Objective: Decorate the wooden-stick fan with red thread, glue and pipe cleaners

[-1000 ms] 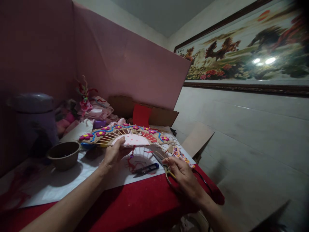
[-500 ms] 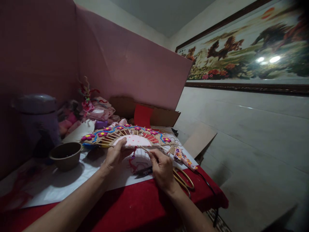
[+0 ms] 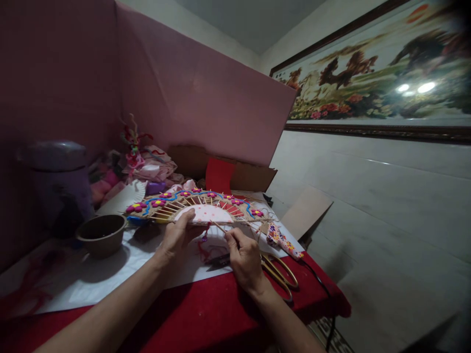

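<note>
My left hand point(image 3: 179, 234) grips a handmade fan point(image 3: 206, 214) by its lower edge, the thumb on the pale dotted half-round piece. The fan has thin wooden ribs and a brown rim with purple flowers and a wavy blue line. In my right hand point(image 3: 246, 257) a thin wooden stick point(image 3: 220, 227) is pinched, its tip at the fan's lower edge. A red tassel point(image 3: 203, 247) with a purple bead hangs below the fan. Behind the right hand lies a dark-bladed tool point(image 3: 220, 262), partly hidden. Gold-handled scissors point(image 3: 280, 274) rest beside that hand.
A brown bowl point(image 3: 101, 235) stands at left on the white sheet point(image 3: 88, 289) over a red tablecloth point(image 3: 191, 314). A flower-patterned glue gun point(image 3: 283, 241) with a black cord lies at right. Crumpled pink material point(image 3: 156, 164) and a cardboard piece point(image 3: 253, 177) fill the back.
The view has shifted slightly. The stick's tip stays by the fan's lower edge while my right hand has tilted it a little steeper. My left hand keeps its hold on the fan.
</note>
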{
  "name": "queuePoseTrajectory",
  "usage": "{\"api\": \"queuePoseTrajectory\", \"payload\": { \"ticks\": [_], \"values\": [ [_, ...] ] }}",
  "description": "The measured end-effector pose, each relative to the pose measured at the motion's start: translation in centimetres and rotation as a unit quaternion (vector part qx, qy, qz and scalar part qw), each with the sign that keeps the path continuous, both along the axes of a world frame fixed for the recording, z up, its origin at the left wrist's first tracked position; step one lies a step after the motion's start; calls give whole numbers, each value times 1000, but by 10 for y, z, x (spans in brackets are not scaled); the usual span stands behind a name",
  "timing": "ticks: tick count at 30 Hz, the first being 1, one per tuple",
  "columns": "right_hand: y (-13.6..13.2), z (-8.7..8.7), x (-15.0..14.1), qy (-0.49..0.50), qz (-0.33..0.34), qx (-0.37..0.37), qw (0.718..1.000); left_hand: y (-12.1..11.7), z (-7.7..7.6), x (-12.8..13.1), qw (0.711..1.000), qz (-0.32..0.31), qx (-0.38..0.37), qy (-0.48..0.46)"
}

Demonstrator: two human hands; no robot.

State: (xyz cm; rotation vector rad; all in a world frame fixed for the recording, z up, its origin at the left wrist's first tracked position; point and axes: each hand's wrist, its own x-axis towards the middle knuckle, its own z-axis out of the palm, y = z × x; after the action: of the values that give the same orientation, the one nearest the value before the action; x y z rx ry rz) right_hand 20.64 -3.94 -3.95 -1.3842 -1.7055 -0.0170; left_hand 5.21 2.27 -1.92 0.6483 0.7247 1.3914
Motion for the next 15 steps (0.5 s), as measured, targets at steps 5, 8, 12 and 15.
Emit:
{"api": "queuePoseTrajectory", "payload": {
  "ticks": [5,8,12,15],
  "values": [
    [-1,1,0,-3,4,-9,1000,-3,4,1,1000,9,-3,9],
    [-2,2,-1,-3,5,-13,1000,-3,5,1,1000,9,-6,8],
    [-2,2,-1,-5,7,-11,1000,-1,4,1,1000,7,-13,6],
    [-2,2,0,-7,11,-15,1000,-1,4,0,1000,8,-12,3]
  ]
}}
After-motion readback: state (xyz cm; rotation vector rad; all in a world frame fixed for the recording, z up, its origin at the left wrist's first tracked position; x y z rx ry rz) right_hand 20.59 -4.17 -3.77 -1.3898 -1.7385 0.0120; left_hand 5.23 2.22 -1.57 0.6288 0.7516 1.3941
